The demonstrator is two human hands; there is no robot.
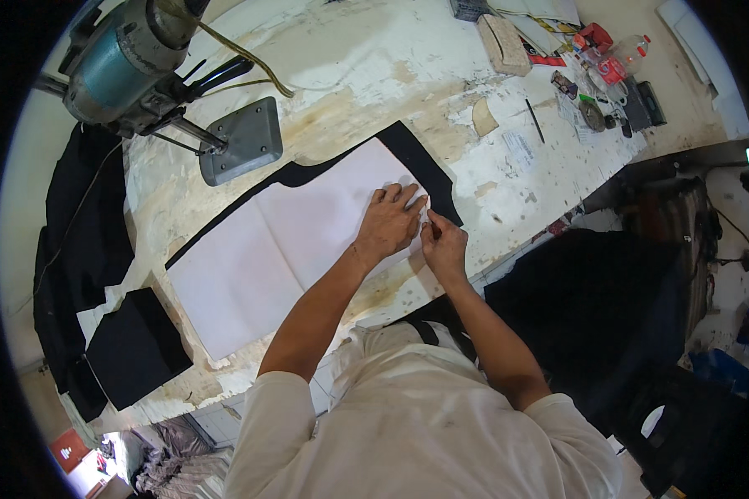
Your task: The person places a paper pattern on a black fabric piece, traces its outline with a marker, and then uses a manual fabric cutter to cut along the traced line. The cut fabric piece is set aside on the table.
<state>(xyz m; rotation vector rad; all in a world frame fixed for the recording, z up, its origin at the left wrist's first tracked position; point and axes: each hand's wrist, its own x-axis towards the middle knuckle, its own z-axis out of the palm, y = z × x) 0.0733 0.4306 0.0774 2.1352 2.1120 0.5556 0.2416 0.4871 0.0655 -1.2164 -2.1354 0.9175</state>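
Observation:
A large white sheet point(225, 274), fabric or paper I cannot tell, lies over a black cloth piece point(429, 162) on the worktable. Black shows along the far edge and at the right end. My left hand point(389, 220) rests on the sheet near its right end, fingers spread and flat. Close beside it, my right hand point(443, 243) is closed in a pinch at the sheet's right edge, its fingertips almost meeting the left fingers. Whatever sits in that pinch is too small and covered to make out.
A cloth-cutting machine point(129, 71) stands at the far left on its grey base plate point(241, 141). Black cloth pieces point(137, 349) lie along the left edge. A plastic bottle point(624, 60), a thin dark pen-like stick point(534, 121) and clutter occupy the far right. Dark cloth point(591, 308) hangs at right.

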